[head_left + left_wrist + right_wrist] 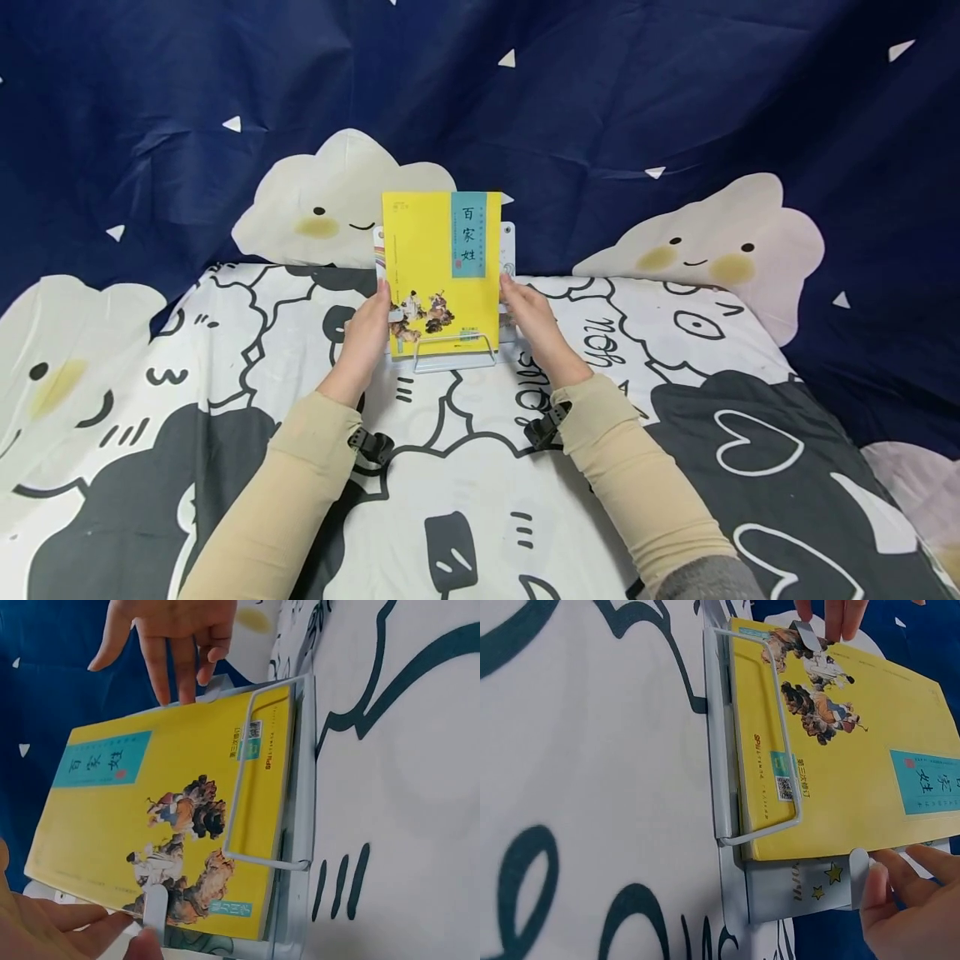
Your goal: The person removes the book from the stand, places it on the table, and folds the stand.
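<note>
A yellow book (438, 275) with a blue title strip leans upright on a light grey book stand (727, 787), behind its wire front bar (453, 354). My left hand (363, 333) is at the book's left edge. There its thumb and fingers pinch a small grey page clip (155, 907), whose tip overlaps the cover. On the other side my right hand (536, 325) pinches a matching page clip (859, 876) with the thumb, the fingers lying along the stand's edge. This second clip sits beside the cover's edge. The stand's back is mostly hidden by the book.
The stand rests on a bedspread (480, 492) with black-and-white cartoon print. Behind it hangs a dark blue cloth (570, 100) printed with clouds and small white triangles. Both wrists wear a small black device, such as the right wrist's camera (546, 427).
</note>
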Tool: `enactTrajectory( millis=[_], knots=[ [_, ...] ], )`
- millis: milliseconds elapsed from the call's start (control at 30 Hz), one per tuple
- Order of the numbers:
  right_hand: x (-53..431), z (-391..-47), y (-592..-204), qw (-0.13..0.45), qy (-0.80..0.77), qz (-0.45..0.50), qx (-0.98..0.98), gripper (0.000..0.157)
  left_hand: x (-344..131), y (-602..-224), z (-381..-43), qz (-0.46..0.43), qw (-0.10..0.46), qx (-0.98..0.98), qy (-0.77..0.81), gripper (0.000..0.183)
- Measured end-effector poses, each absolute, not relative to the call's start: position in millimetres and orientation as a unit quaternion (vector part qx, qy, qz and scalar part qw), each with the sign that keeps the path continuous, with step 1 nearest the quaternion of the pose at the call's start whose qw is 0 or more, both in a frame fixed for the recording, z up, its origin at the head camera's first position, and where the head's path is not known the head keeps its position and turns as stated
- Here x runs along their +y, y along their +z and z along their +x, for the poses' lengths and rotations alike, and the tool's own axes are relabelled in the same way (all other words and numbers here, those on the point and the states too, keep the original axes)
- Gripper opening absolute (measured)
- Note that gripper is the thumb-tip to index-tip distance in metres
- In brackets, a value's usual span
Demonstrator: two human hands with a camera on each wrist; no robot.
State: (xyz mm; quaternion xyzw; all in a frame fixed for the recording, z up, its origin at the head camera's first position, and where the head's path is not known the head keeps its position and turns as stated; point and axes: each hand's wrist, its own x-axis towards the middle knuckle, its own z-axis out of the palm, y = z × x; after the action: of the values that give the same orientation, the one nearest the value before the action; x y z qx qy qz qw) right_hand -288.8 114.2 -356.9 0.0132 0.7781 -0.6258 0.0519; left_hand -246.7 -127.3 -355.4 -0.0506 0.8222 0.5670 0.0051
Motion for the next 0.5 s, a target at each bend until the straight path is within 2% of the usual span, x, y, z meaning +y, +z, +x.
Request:
enactTrajectory(
  millis=[200,500],
  knots=[
    [112,-296,-354,0.049,-0.619,0.026,0.783,0.068,-129,-354,-251,-0.082,-0.01,0.809,0.582,0.075],
    [111,-304,-350,0.038,-0.624,-0.007,0.781,0.059,-129,-354,-265,-0.079,-0.062,0.796,0.597,0.046]
  ],
)
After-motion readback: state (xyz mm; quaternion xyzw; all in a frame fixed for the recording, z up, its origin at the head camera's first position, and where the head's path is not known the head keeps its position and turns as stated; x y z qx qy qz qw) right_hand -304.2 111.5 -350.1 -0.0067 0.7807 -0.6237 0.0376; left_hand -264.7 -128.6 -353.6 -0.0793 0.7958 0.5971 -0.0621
